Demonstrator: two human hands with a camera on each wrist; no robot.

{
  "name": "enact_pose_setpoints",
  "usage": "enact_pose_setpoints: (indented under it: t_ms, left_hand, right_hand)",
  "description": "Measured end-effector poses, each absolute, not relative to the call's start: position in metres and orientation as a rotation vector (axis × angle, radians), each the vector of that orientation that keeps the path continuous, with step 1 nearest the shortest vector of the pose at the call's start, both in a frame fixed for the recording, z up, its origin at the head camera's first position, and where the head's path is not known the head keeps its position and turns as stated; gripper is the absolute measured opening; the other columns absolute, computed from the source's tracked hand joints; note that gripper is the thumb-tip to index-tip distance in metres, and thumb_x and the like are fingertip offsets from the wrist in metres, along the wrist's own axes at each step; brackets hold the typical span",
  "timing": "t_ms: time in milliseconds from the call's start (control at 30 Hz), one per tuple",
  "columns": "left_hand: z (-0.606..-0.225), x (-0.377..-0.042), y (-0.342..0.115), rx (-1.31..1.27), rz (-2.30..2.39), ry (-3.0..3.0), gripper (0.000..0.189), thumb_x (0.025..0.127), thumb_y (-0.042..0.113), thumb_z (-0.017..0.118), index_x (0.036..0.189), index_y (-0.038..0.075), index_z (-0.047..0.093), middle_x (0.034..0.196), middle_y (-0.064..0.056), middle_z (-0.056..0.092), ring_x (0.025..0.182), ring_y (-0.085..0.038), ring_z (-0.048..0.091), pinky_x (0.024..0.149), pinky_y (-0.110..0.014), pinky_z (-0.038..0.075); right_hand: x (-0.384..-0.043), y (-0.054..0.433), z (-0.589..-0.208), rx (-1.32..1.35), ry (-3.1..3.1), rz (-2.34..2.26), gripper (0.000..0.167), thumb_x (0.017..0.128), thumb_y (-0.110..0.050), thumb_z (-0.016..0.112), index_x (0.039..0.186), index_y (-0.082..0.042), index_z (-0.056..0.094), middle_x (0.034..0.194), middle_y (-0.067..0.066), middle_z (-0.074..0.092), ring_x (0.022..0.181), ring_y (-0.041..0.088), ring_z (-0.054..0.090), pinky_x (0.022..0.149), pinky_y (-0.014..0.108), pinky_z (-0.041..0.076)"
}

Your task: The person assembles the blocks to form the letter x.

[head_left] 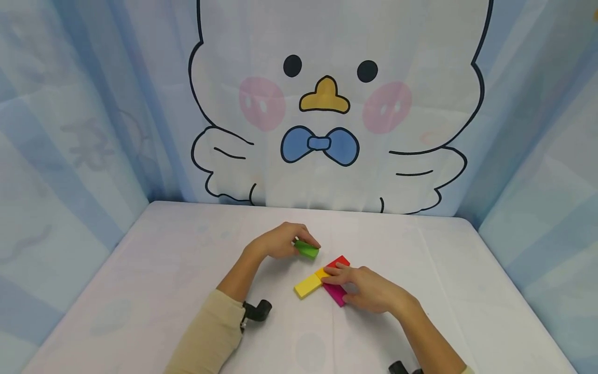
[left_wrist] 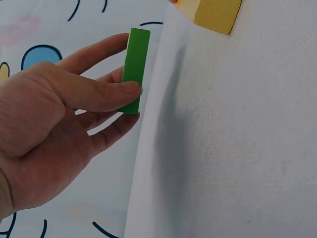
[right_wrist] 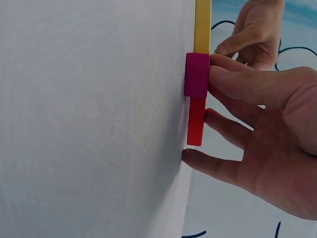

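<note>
In the head view my left hand (head_left: 282, 241) holds a green block (head_left: 306, 249) above the white table. The left wrist view shows the thumb on one face of the green block (left_wrist: 135, 64) and the fingertips behind it. My right hand (head_left: 371, 291) reaches over a group of touching blocks and holds the magenta block (head_left: 335, 294) between thumb and index finger. Against it lie a yellow block (head_left: 307, 286), an orange-yellow block (head_left: 320, 273) and a red block (head_left: 344, 260). Other right fingers touch the red block (right_wrist: 196, 124); they partly cover the group.
The white tabletop (head_left: 140, 291) stretches round the blocks. Behind it hangs a curtain (head_left: 327, 182) with a cartoon bird, and pale blue curtains (head_left: 60, 156) stand at both sides. A black wrist mount (head_left: 259, 310) juts from the left sleeve.
</note>
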State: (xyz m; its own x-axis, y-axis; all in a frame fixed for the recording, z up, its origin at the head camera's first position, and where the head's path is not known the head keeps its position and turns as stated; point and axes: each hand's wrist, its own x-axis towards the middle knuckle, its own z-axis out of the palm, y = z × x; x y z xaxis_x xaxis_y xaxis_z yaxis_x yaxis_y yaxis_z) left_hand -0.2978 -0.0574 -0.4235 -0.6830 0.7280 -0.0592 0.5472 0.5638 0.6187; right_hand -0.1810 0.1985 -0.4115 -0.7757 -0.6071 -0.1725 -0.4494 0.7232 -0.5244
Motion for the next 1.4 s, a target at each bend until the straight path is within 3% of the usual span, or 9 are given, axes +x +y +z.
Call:
enact_pose_setpoints:
  t_ms: [1033, 1400]
  left_hand:
    - [-0.430, -0.292, -0.044, 1.120, 0.814, 2.389, 0.037, 0.093, -0.011, 0.067, 0.113, 0.016, 0.081, 0.115, 0.003, 0.075, 0.114, -0.016, 0.064, 0.108, -0.038, 0.053]
    - [-0.433, -0.290, -0.039, 1.140, 0.776, 2.437, 0.033, 0.094, -0.007, 0.067, 0.111, 0.017, 0.082, 0.111, 0.006, 0.075, 0.112, -0.014, 0.064, 0.106, -0.031, 0.053]
  right_hand:
    - [-0.182, 0.201, -0.414, -0.830, 2.586, -0.683, 0.056, 0.092, 0.003, 0.068, 0.144, -0.018, 0.065, 0.160, 0.001, 0.050, 0.153, 0.035, 0.038, 0.119, 0.061, 0.036]
    - [-0.181, 0.201, -0.413, -0.841, 2.587, -0.694, 0.057, 0.091, 0.005, 0.067, 0.143, -0.017, 0.065, 0.161, 0.001, 0.050, 0.154, 0.036, 0.037, 0.118, 0.061, 0.037]
